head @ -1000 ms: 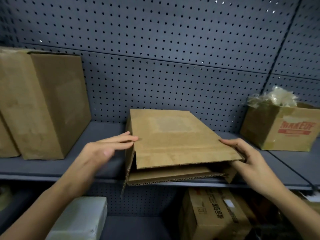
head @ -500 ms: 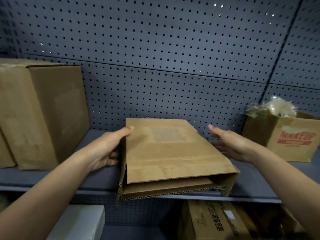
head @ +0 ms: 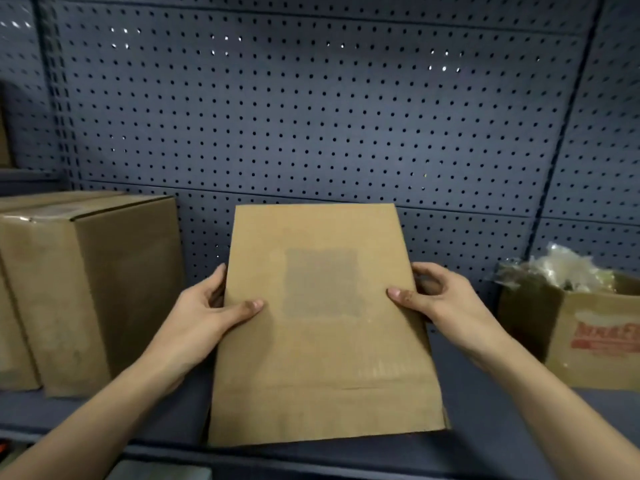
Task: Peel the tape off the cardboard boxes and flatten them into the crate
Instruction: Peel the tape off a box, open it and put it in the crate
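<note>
Cardboard box [head: 322, 327] between both hands, left hand [head: 204, 317] gripping its left edge, right hand [head: 440, 303] gripping its right.

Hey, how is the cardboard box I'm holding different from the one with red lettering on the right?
The held box has a plain face with a darker patch; the red-lettered box carries red print. The left hand and right hand grip the held box's sides; the red-lettered box sits untouched on the shelf. Crumpled clear plastic sticks out of the red-lettered box's top; the held box shows none. Both are brown cardboard.
</note>
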